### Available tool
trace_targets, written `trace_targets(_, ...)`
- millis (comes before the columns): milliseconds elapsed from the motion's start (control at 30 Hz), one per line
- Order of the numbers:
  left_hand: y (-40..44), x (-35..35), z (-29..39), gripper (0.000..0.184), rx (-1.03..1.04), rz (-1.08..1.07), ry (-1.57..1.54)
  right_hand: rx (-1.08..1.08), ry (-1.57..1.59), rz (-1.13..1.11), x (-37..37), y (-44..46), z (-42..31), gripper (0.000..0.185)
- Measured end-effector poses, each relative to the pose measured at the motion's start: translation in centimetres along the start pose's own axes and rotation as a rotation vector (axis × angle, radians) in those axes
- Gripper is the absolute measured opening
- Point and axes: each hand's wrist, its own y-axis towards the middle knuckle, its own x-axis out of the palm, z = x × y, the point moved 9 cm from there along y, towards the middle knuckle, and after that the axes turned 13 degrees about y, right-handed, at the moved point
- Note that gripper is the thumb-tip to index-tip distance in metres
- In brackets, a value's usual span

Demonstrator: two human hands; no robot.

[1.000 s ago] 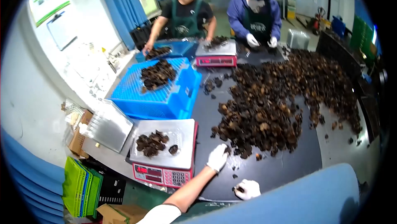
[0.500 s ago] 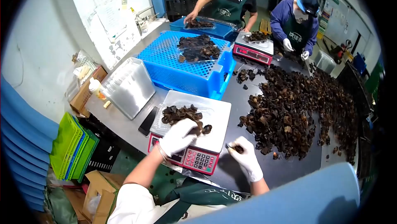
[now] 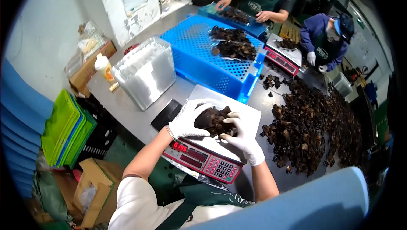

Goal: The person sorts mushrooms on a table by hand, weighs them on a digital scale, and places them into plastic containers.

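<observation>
Right hand (image 3: pixel 246 141) has moved from beside the scale (image 3: pixel 201 160) to above its pan, and the left hand (image 3: pixel 188 122) has shifted to the far side of the mushrooms (image 3: pixel 214 122) from it. These dark mushrooms lie in a small pile on the pan, between the two hands. On the left, the fingers are spread and curved around one flank of the pile, not clenched. On the right, they are half bent with the tips on the pile; whether they pinch a piece, I cannot tell.

Each mushroom looks light, thin and pliable, perhaps a little slippery under gloves, with edges that could tear if squeezed. Cupping the pile low from both flanks should hold it better than pinching from the top, where loose pieces may slide off.

Beside the scale, a loose heap (image 3: pixel 299 132) spreads over the surface (image 3: pixel 135 122). Behind it stands a blue crate (image 3: pixel 203 75), and a stack of clear trays (image 3: pixel 148 77) is near the left hand.
</observation>
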Motion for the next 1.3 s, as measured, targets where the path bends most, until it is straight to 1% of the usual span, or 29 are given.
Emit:
trace_targets(33,-0.4,-0.2,-0.9,0.098,-0.063,-0.028,-0.057,0.101,0.161,0.072,-0.8,-0.6,0.7,0.044)
trace_targets(67,-1.0,-0.8,-1.6,0.099,-0.121,-0.042,-0.061,0.209,0.321,0.147,-1.4,-1.6,1.8,0.042)
trace_targets(133,-2.1,-1.7,-3.4,0.097,-0.204,-0.016,-0.126,0.149,0.172,0.215,-3.8,-2.5,2.2,0.036)
trace_targets(167,-2.6,-2.4,-4.2,0.093,-0.239,0.002,-0.138,0.186,0.223,0.247,-4.6,-2.9,3.1,0.032)
trace_targets(200,-2.9,-3.8,-4.4,0.082,-0.266,0.085,-0.140,0.183,0.200,0.249,-5.2,-2.8,3.1,0.027)
trace_targets(267,-3.8,-4.3,-5.4,0.072,-0.243,0.166,-0.105,0.223,0.202,0.259,-5.8,-2.6,3.3,0.022)
trace_targets(300,-3.6,-5.2,-4.8,0.060,-0.231,0.204,-0.098,0.261,0.236,0.264,-5.6,-2.6,3.5,0.021)
trace_targets(333,-3.6,-5.4,-4.6,0.060,-0.243,0.198,-0.099,0.292,0.267,0.272,-5.5,-2.5,3.8,0.020)
trace_targets(400,-2.9,-5.3,-3.4,0.049,-0.163,0.155,-0.119,0.290,0.257,0.269,-4.8,-2.2,4.0,0.018)
trace_targets(433,-2.5,-5.6,-2.4,0.042,-0.128,0.186,-0.105,0.293,0.223,0.262,-4.4,-2.3,4.3,0.018)
trace_targets(467,-2.6,-4.6,-2.4,0.038,-0.131,0.122,-0.109,0.295,0.188,0.256,-4.2,-2.4,4.5,0.017)
trace_targets(533,-2.8,-4.5,-2.5,0.037,-0.159,0.172,-0.041,0.278,0.085,0.271,-4.3,-2.7,3.9,0.019)
trace_targets(600,-3.5,-4.5,-3.9,0.037,-0.273,0.169,0.011,0.346,0.069,0.307,-4.9,-4.0,4.5,0.021)
trace_targets(633,-3.8,-4.8,-4.2,0.038,-0.294,0.188,0.067,0.385,0.098,0.314,-5.0,-4.8,5.1,0.027)
trace_targets(733,-4.4,-5.0,-4.0,0.039,-0.336,0.141,0.089,0.364,0.025,0.306,-5.7,-5.4,4.7,0.021)
trace_targets(800,-3.8,-5.3,-2.8,0.039,-0.306,0.141,0.063,0.386,-0.009,0.346,-6.6,-5.8,4.7,0.019)
trace_targets(867,-3.1,-5.0,-1.7,0.042,-0.189,0.138,0.067,0.424,-0.139,0.423,-8.1,-7.7,6.7,0.022)
trace_targets(933,-2.6,-4.2,-0.3,0.041,-0.098,0.104,0.089,0.329,-0.509,0.533,-9.8,-9.5,8.5,0.025)
trace_targets(967,-2.3,-3.3,0.4,0.042,-0.043,0.065,0.143,0.346,-0.594,0.558,-10.3,-11.1,10.7,0.033)
trace_targets(1000,-2.0,-2.4,1.0,0.043,0.004,0.028,0.205,0.431,-0.723,0.551,-10.4,-13.0,13.1,0.043)
trace_targets(1067,-1.6,-0.3,1.5,0.049,0.009,-0.112,0.285,0.603,-0.598,0.387,-9.1,-15.5,16.6,0.051)
trace_targets(1100,-1.6,0.6,1.5,0.050,0.006,-0.143,0.291,0.535,-0.676,0.280,-7.6,-15.8,16.1,0.054)
trace_targets(1133,-1.6,1.6,1.4,0.052,-0.001,-0.175,0.299,0.496,-0.675,0.279,-7.1,-15.8,15.1,0.043)
trace_targets(1167,-1.5,2.1,1.5,0.053,0.000,-0.203,0.237,0.500,-0.606,0.294,-6.8,-16.9,15.9,0.034)
trace_targets(1200,-1.3,2.1,1.7,0.050,0.033,-0.178,0.211,0.504,-0.535,0.307,-6.9,-17.5,16.2,0.024)
trace_targets(1267,-1.3,2.4,1.7,0.048,0.012,-0.214,0.123,0.518,-0.434,0.396,-7.4,-19.0,16.8,0.012)
trace_targets(1300,-1.2,2.2,2.0,0.045,0.020,-0.209,0.125,0.534,-0.329,0.457,-8.1,-19.0,16.7,0.014)
